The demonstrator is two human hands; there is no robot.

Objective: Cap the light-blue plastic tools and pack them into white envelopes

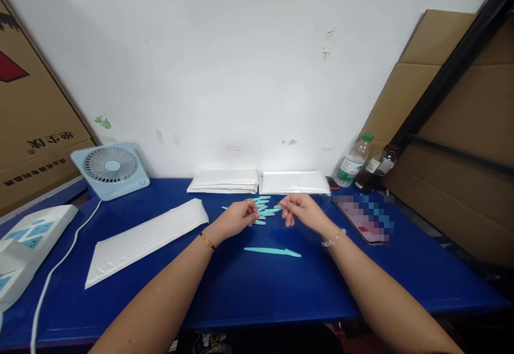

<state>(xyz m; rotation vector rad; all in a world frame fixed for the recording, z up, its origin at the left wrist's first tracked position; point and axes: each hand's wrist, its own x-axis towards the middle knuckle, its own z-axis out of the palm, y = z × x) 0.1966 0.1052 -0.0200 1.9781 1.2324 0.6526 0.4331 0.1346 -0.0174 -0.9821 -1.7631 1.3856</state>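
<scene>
A turquoise eyebrow razor (273, 251) lies by itself on the blue table, in front of my hands. Behind it is a loose pile of similar turquoise razors (263, 202), partly covered by my fingers. My left hand (240, 217) is at the left side of this pile, fingers curled together; whatever they pinch is hidden. On the pile's right, my right hand (299, 210) has thumb and index finger pinched on the end of a razor, while its other fingers curl below. The two hands are apart.
White padded envelopes lie as a left stack (223, 181), a right stack (295, 182) and a single envelope (146, 241). A blue fan (112, 169) and power strip (40, 236) stand left. A phone (361, 220), water bottle (353, 164) and dark bottle (375, 169) are right.
</scene>
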